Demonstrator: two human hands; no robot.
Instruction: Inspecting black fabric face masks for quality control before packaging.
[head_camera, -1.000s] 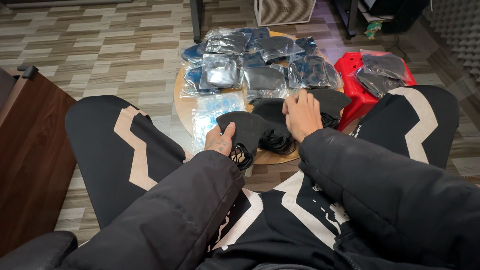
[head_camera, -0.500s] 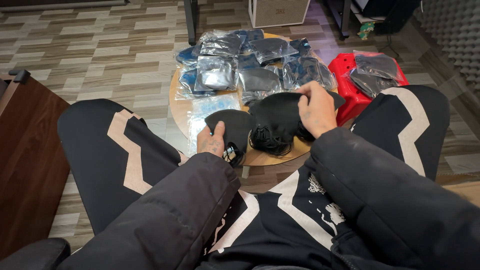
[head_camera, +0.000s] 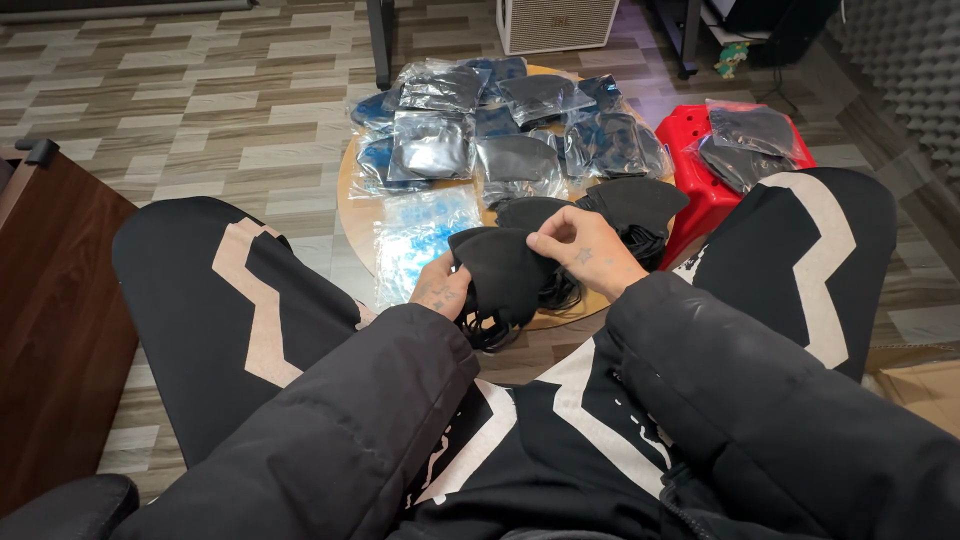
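Observation:
I sit with a round wooden table between my knees. My left hand grips the lower left edge of a black face mask. The fingers of my right hand pinch the same mask at its top right edge, and its ear loops hang down below. More loose black masks lie in a pile just behind my hands. Several clear plastic bags with dark masks inside cover the far half of the table. An empty clear bag with blue print lies to the left of the mask.
A red plastic stool at the right carries more bagged masks. A dark wooden cabinet stands at the left. A white box and table legs stand on the patterned wood floor beyond. A cardboard box corner is at right.
My right hand has come back from the loose pile toward my left hand, and both hands now hold one mask between them. The view has tilted slightly.

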